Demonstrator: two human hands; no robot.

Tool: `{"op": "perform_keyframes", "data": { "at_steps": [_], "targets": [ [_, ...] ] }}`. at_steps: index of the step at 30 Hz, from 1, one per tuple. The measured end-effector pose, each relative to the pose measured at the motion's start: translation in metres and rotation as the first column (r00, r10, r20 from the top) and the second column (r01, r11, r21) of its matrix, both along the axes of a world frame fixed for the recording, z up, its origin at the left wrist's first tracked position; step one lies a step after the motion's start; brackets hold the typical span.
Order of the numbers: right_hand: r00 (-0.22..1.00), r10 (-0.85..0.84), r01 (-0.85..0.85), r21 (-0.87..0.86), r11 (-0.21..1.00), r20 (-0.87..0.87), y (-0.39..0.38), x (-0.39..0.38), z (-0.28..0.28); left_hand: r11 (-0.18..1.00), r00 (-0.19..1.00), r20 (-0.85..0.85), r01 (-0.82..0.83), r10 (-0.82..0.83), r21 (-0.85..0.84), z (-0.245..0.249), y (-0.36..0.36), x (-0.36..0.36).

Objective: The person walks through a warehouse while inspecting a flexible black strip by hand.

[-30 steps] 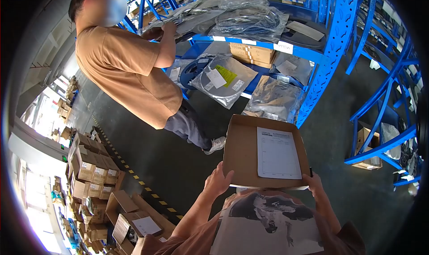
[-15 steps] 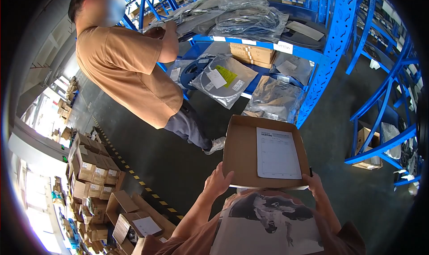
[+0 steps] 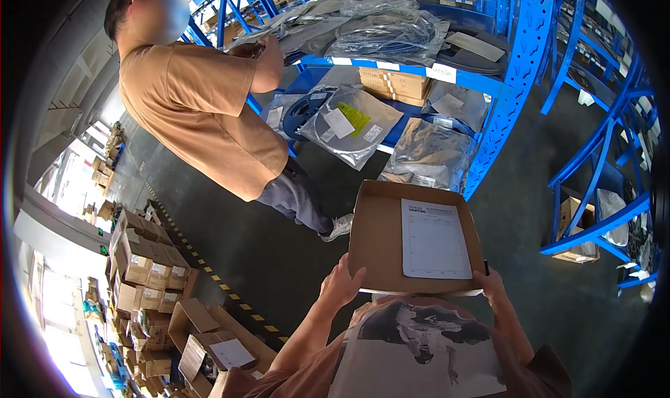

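Note:
A shallow brown cardboard tray (image 3: 375,244) is held level in front of my body. My left hand (image 3: 342,283) is closed on its near left corner, the thumb over the rim. My right hand (image 3: 490,283) grips the near right corner, and a dark pen (image 3: 486,266) sticks up beside its fingers. Inside the tray, toward the right, lies a white printed form (image 3: 436,239) with a heading and ruled lines. The undersides of both hands are hidden by the tray.
Ahead stands a blue metal rack (image 3: 513,98) with bagged reels (image 3: 345,127) and a cardboard box (image 3: 394,85). A co-worker (image 3: 202,112) in a tan shirt stands at its left. Stacked cartons (image 3: 150,265) line a yellow-dashed floor stripe (image 3: 223,286). Another blue rack (image 3: 600,237) is at right.
The co-worker's hands and forearm have shifted slightly at the shelf. My hands and the cardboard tray stay nearly where they were.

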State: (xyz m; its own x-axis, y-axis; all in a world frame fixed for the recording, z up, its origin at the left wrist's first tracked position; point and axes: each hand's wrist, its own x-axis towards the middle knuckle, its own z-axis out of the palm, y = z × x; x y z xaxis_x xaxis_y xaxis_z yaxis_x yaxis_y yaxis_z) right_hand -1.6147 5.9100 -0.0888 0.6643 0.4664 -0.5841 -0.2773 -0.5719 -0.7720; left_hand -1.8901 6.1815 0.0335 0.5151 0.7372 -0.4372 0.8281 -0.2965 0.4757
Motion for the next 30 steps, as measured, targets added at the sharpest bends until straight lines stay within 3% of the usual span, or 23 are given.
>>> {"op": "perform_keyframes", "data": {
  "at_steps": [19, 21, 28, 30],
  "targets": [
    [1.000, -0.017, 0.016, 0.037, 0.999, 0.004, -0.005, 0.006, -0.015, 1.000, 1.000, -0.028, -0.008, 0.008, -0.014, 0.001, -0.003, 0.002],
    [1.000, 0.006, -0.006, 0.020, 1.000, 0.015, -0.004, 0.006, -0.012, 0.998, 1.000, 0.010, -0.014, 0.013, 0.060, -0.003, -0.004, 0.002],
    [1.000, 0.014, -0.013, -0.083, 0.996, 0.012, -0.003, 0.005, -0.002, 0.998, 1.000, 0.014, -0.002, 0.001, 0.065, -0.002, -0.005, 0.002],
    [1.000, -0.002, 0.002, -0.012, 1.000, 0.006, -0.005, 0.007, -0.015, 0.998, 1.000, 0.005, -0.008, 0.008, 0.060, -0.002, -0.005, 0.003]
  ]
}}
